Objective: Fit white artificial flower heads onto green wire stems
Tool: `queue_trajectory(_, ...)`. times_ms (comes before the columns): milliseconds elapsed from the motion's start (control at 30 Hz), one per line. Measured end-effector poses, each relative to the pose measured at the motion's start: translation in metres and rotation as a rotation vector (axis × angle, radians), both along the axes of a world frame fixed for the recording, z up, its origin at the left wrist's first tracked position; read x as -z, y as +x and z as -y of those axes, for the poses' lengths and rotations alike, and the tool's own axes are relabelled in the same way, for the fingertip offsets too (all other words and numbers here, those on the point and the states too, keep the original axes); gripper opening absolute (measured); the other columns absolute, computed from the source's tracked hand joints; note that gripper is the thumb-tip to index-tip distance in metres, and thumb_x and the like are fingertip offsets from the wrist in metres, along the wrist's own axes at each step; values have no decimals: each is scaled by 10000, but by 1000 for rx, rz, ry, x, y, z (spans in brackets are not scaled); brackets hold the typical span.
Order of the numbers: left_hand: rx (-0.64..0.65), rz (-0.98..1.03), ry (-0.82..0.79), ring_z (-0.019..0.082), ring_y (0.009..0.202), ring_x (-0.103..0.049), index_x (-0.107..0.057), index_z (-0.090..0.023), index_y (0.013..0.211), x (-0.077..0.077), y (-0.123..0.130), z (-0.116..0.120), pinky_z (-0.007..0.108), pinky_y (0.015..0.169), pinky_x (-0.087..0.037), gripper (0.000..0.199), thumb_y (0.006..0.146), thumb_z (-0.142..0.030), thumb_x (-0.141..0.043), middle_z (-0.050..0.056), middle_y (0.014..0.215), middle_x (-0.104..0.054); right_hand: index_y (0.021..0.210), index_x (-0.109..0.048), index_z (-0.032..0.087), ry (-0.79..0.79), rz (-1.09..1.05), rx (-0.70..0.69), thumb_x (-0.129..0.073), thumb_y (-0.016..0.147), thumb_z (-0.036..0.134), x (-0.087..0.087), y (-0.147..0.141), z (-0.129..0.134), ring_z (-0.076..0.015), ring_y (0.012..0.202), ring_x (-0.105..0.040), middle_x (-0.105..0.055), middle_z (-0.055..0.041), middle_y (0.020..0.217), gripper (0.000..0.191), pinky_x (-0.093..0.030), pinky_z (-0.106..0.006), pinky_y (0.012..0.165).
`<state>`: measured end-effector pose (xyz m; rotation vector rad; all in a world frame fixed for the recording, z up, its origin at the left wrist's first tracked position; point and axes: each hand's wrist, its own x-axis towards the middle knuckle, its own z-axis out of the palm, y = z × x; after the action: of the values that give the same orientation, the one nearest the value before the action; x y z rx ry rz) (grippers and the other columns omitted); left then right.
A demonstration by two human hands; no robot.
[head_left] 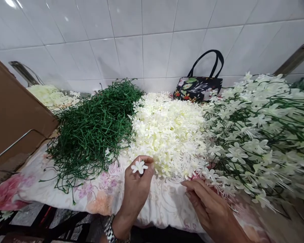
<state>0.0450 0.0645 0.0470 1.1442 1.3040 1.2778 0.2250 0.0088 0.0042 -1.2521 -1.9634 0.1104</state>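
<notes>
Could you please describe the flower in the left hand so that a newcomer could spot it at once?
Find the white heap mid-cloth. At its near edge is the left hand, with a watch on the wrist, holding the flower. Unlike the heap's crowded blossoms, it is gripped singly.

a small white open-petalled blossom (139,167) sits between the left fingers (149,172).

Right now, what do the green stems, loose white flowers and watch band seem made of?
Green stems: probably plastic, slightly glossy, uniformly coloured. Loose white flowers: perhaps fabric or plastic, mostly matte, with repeated petal shapes. Watch band: apparently metal, with shiny silvery links.
</notes>
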Motion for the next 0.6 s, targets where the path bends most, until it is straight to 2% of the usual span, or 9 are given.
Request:
queue_trajectory(67,-11,-132,58,102,537,-473,-636,-147,750,-6,6,-10,212,522,-382,79,696,-181,-589,3,654,-590,992,-551,195,4,-40,-10,-431,891,130,0,0,-1,-149,762,-623,-612,-51,822,170,-500,-221,626)
queue_trajectory(133,-4,-277,122,105,520,-460,-647,-157,731,-8,12,-19,214,509,-374,101,671,-134,-570,-6,633,-578,930,-559,213,-16,-78,-32,-444,884,132,-1,1,-2,-150,742,-631,-614,-40,788,148,-500,-214,597)
queue_trajectory(267,-14,-492,149,109,501,-429,-627,-182,617,-5,18,-29,211,491,-327,167,614,-49,-526,-29,557,-511,878,-547,221,-58,-148,-33,-442,888,141,-3,4,-2,-142,700,-616,-600,-28,758,132,-491,-215,595)
queue_trajectory(400,-25,-412,159,102,495,-403,-575,-175,540,-5,15,-27,207,485,-311,138,658,-116,-536,-43,514,-452,892,-535,226,-73,-202,7,-439,887,158,-1,7,-1,-150,732,-608,-595,-27,779,117,-492,-229,623)
queue_trajectory(533,-15,-212,128,102,510,-425,-607,-159,560,-10,5,-19,216,497,-333,115,665,-196,-577,-33,526,-503,900,-528,221,-79,-214,22,-448,877,158,1,9,0,-129,692,-583,-575,-13,766,104,-479,-214,613)
queue_trajectory(600,-1,-102,76,91,486,-399,-634,-153,583,-11,-1,-12,217,474,-308,77,636,-207,-618,-36,512,-502,947,-534,219,-84,-212,17,-454,875,153,0,10,1,-133,736,-590,-587,-23,803,127,-481,-216,638)
